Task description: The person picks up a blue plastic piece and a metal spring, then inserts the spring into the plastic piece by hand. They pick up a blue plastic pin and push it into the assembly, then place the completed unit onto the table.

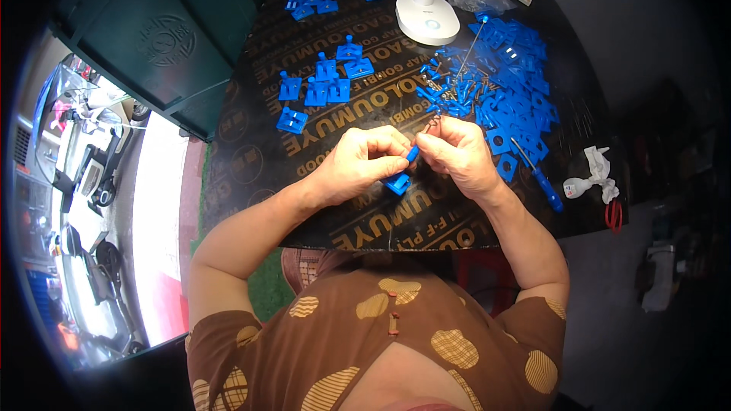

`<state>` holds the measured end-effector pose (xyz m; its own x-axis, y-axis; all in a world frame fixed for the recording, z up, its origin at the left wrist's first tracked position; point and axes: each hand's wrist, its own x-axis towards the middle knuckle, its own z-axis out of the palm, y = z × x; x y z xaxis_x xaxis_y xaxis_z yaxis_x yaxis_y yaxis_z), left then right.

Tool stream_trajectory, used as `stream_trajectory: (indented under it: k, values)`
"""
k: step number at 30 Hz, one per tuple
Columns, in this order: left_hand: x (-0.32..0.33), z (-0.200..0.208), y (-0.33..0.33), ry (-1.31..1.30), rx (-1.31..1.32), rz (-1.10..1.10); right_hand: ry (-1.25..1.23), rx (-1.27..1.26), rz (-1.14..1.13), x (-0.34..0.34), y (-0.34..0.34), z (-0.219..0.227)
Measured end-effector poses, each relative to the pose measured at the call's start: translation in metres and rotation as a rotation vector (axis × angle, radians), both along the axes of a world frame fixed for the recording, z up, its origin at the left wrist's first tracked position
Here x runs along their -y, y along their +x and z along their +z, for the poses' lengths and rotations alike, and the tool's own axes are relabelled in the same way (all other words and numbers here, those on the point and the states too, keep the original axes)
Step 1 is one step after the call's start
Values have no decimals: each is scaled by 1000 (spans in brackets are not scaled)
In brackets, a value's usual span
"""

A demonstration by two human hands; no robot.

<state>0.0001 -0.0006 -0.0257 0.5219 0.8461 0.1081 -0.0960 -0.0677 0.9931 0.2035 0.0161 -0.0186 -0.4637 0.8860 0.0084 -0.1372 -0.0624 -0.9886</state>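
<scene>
My left hand [364, 161] pinches a small blue plastic peg [413, 154] between thumb and fingertips. Close against it, my right hand [459, 154] grips a thin, copper-coloured metal piece [432, 123] whose exact kind is too small to make out. The tips of both hands almost meet. Just below the fingers of my left hand sits a blue plastic bracket [397, 183], and whether it touches the hand is hidden. Beyond my right hand lies a heap of small blue pegs and metal pins [461, 91].
Flat blue plates [518, 68] pile up at the right, with a blue-handled screwdriver [539, 178] beside them. Blue assembled brackets [326, 70] stand left of centre and at the far left. A white lamp base [427, 19] stands at the back. Crumpled white tissue [599, 171] lies far right.
</scene>
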Motion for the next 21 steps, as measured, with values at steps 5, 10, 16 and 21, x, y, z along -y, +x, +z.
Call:
stream_trajectory:
  k: [5, 10, 16, 21]
  values:
    - [1, 1, 2, -19, -9, -6, -4, 4, 4, 0, 0, 0]
    - [0, 1, 1, -19, -42, 6, -11, 6, 18, -2, 1, 0]
    - [1, -1, 2, -42, -31, 36, -7, 53, 33, -4, 2, -1]
    - [3, 1, 2, -71, -24, 42, -9, 79, 44, -3, 0, 0]
